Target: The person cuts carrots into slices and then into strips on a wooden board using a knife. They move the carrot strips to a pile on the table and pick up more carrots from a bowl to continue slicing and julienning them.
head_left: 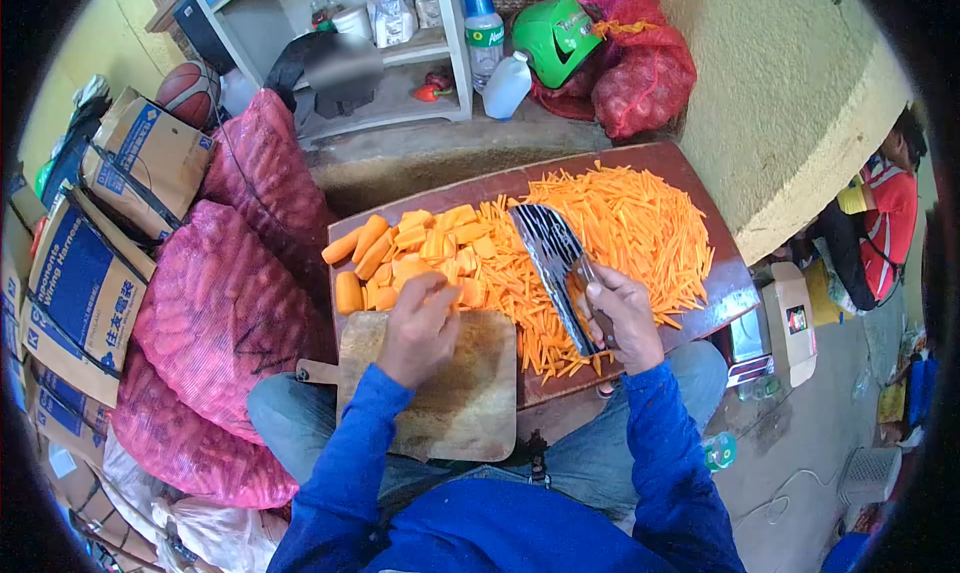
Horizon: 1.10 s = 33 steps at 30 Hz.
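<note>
Carrots [437, 241] lie near the half-open left hand [418, 328]; right hand [625, 318] grips the cleaver [550, 263].

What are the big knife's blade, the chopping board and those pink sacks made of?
Knife blade: metal, probably steel, with a shiny finish, judging by its mirror-like bright and dark streaks.
Chopping board: most likely wood, dull and worn, given its blotchy tan-brown surface; the grain is hard to make out.
Pink sacks: seemingly plastic mesh, from the fine, see-through weave.

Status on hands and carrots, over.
Right hand gripping knife. Left hand at far edge of board, by carrot chunks, grip unclear. Carrot sticks under knife, crowding board's right edge.
</note>
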Tool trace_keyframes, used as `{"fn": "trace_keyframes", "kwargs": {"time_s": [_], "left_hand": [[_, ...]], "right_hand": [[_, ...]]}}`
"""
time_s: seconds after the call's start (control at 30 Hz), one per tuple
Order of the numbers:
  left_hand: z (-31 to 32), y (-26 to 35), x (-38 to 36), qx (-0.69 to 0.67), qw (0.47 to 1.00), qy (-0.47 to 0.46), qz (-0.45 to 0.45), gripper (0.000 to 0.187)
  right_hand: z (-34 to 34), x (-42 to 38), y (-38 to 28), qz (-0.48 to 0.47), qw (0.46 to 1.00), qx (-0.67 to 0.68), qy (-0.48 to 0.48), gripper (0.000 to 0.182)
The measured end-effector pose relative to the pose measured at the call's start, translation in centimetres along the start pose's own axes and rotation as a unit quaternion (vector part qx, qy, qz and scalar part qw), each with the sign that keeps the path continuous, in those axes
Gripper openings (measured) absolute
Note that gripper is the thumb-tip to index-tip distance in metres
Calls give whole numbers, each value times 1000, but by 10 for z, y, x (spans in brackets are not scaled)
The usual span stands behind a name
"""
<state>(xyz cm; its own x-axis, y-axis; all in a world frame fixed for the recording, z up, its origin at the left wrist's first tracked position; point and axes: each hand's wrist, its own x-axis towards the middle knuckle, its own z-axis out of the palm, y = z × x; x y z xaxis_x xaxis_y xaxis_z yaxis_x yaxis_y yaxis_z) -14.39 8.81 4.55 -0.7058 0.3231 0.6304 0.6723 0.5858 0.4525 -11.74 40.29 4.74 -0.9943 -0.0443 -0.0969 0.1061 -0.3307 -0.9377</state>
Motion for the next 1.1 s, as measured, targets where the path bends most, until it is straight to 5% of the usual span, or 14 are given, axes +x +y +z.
{"fn": "trace_keyframes", "kwargs": {"time_s": [0.2,0.7,1.1], "left_hand": [[-20,1,-29,39,996,-73,-12,36],[11,-43,-30,74,997,11,9,27],[-10,-32,-41,87,995,-35,34,31]], "right_hand": [[1,-1,3,5,1000,2,-14,45],[6,-5,3,24,999,-41,-1,44],[10,-8,1,28,998,-56,-17,49]]}}
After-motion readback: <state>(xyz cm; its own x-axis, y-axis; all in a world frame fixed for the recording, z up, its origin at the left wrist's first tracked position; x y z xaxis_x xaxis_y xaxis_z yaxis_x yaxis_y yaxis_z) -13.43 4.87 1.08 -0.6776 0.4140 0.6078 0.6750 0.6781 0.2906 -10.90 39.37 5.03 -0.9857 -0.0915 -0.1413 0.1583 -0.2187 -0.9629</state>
